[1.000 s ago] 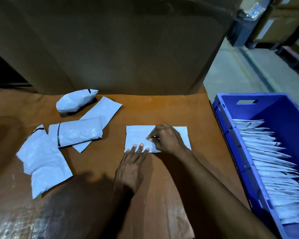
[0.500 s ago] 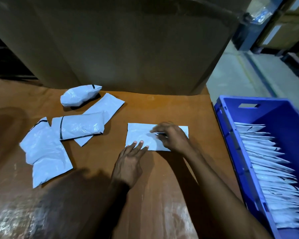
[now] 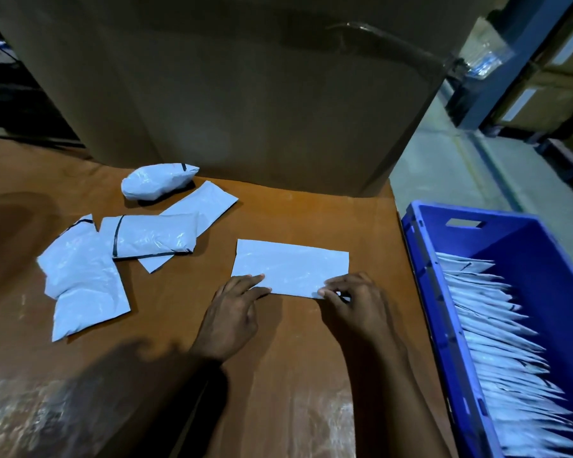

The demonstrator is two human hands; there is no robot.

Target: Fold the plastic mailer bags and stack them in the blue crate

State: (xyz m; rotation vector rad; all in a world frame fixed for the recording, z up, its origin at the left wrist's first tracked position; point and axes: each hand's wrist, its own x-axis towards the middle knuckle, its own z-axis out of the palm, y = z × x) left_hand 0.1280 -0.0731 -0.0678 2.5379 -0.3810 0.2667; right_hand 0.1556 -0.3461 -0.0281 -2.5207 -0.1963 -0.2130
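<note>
Mailer bag, white and folded into a flat rectangle, lies on the brown table just in front of the person, its long side running left to right. The left hand rests on the table at the bag's near left corner, its fingers straight and close together, their tips pressing down on the edge of the plastic. The right hand is at the near right corner, where its curled fingers and thumb pinch the corner of the bag between them. To the right, beside the table's edge and apart from the bag, stands the blue crate, with a handle slot in its far wall. Inside it a row of folded bags leans one against the next along most of its length. On the left part of the table lie more white bags, well apart from the hands: a lumpy bag farthest back, a flat bag lying at a slant, a bag with a black strip resting across the flat one's lower end, and a crumpled pile nearest the left edge. Behind all of this a big cardboard box stands at the table's far side and fills most of the background. Past its right side there is a grey floor and a dark blue rack with cartons.
</note>
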